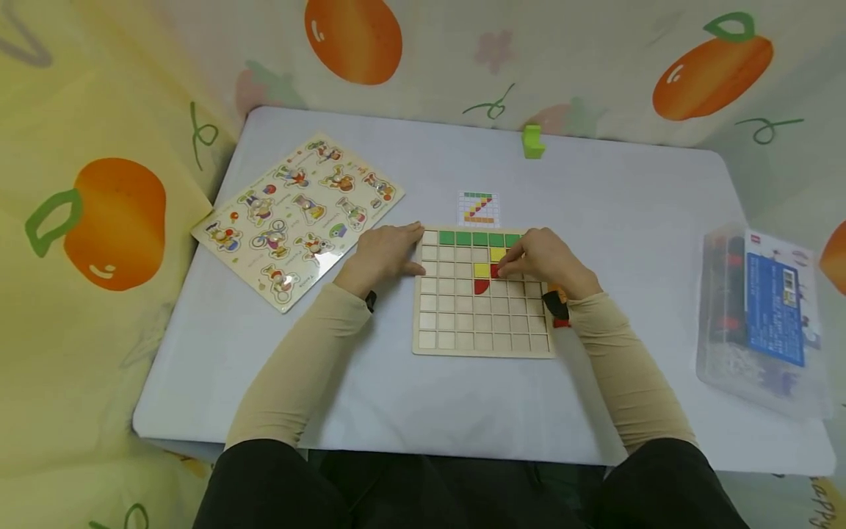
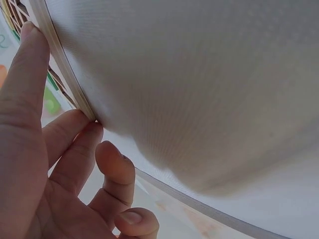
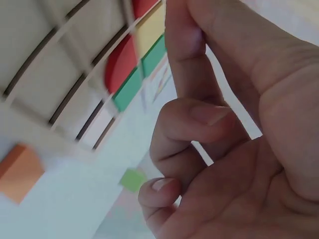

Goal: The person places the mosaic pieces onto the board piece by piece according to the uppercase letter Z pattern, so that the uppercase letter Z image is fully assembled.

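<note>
A wooden grid board lies flat on the table. Green squares line its top row, with yellow squares and a red rounded piece below. My left hand rests against the board's upper left corner; thumb and fingertips touch its edge in the left wrist view. My right hand pinches a small red piece over a cell beside the yellow square. Another red rounded piece sits in the grid in the right wrist view; the right hand's pinching fingertips leave that frame.
A pattern card lies behind the board, a light green block at the far edge. An animal picture puzzle occupies the left. A clear plastic case stands right. An orange block lies beside the board, near the right wrist.
</note>
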`<state>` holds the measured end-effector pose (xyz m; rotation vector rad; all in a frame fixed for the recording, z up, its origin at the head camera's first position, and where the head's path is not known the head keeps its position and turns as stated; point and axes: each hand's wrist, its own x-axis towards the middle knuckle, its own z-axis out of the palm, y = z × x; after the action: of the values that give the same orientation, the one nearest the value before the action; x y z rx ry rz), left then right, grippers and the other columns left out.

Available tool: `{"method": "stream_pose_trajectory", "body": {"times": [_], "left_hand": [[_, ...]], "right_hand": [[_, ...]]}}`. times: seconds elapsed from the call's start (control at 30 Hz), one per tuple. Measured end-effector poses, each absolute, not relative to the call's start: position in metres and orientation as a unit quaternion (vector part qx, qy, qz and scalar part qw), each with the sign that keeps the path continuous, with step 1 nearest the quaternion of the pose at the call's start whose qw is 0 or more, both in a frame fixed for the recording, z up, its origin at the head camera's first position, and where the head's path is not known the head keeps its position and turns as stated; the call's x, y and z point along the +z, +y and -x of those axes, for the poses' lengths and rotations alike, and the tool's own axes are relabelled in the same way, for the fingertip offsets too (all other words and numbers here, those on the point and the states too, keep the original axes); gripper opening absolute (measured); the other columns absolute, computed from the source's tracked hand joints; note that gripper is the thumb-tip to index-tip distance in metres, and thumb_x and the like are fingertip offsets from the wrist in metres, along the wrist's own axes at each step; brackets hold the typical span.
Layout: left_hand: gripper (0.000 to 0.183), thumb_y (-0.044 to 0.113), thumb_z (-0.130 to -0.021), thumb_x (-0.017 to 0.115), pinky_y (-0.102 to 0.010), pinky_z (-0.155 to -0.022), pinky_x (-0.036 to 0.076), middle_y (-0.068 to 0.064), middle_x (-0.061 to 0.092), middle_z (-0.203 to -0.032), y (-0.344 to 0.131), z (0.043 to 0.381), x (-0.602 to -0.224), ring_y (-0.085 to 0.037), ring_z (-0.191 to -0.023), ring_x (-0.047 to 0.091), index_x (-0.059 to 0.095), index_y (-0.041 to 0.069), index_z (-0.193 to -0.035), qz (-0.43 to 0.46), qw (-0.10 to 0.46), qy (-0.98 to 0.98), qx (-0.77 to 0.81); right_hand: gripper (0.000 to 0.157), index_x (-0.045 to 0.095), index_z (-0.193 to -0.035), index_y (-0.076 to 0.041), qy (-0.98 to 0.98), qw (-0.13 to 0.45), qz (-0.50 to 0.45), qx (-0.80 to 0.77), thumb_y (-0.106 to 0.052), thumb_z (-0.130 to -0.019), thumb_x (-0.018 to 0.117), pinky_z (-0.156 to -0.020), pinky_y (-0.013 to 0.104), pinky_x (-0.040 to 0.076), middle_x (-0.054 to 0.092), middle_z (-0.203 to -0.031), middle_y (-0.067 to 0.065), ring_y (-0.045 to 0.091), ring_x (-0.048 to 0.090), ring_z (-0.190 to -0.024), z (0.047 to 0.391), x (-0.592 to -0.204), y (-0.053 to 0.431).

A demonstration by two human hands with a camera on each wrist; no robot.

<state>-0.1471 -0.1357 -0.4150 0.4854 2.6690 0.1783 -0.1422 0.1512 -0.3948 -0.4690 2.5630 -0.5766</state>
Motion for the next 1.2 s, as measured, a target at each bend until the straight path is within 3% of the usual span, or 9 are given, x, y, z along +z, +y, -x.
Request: {"method": "stream_pose_trajectory", "body": {"times": [0.33,0.6,0.9,1.2], "left_hand": [[0.086,0.054,-0.09,0.074,-0.05,-0.096,0.057,0.004,0.031,-0.171,-0.139,0.148,-0.417,-0.034,-0.145,0.052,0.037,0.023,-0.161,-0.178,0.207,0.96,0.064],[0.085,0.054,-0.09,0.074,-0.05,-0.095,0.057,0.003,0.032,-0.171,-0.138,0.149,-0.417,-0.034,-0.144,0.053,0.038,0.023,-0.16,-0.186,0.209,0.958,0.069],[0.087,0.054,-0.09,0.074,-0.052,-0.099,0.056,0.003,0.032,-0.171,-0.138,0.149,-0.415,-0.035,-0.145,0.052,0.037,0.021,-0.161,-0.184,0.205,0.959,0.072],[0.088,0.054,-0.089,0.074,-0.051,-0.099,0.056,0.003,0.032,-0.171,-0.138,0.148,-0.416,-0.034,-0.146,0.051,0.037,0.021,-0.161,-0.189,0.205,0.957,0.076]], "right_hand": [[0.025,0.082,-0.109,-0.006,0.952,0.241,0.081,-0.169,-0.025,-0.093,0.078,-0.09,0.048,0.053,0.076,-0.121,0.021,0.037,0.061,-0.113,0.141,-0.388,0.187],[0.027,0.082,-0.109,-0.01,0.961,0.239,0.037,-0.138,-0.029,-0.09,0.081,-0.093,0.056,0.053,0.073,-0.126,0.022,0.044,0.062,-0.12,0.137,-0.388,0.219],[0.033,0.08,-0.105,-0.008,0.946,0.301,0.024,-0.122,-0.033,-0.083,0.087,-0.085,0.054,0.053,0.079,-0.109,0.016,0.041,0.064,-0.109,0.127,-0.381,0.244],[0.038,0.077,-0.093,-0.009,0.942,0.318,-0.006,-0.103,-0.042,-0.078,0.087,-0.071,0.045,0.049,0.073,-0.101,0.014,0.035,0.062,-0.098,0.115,-0.388,0.245]]}}
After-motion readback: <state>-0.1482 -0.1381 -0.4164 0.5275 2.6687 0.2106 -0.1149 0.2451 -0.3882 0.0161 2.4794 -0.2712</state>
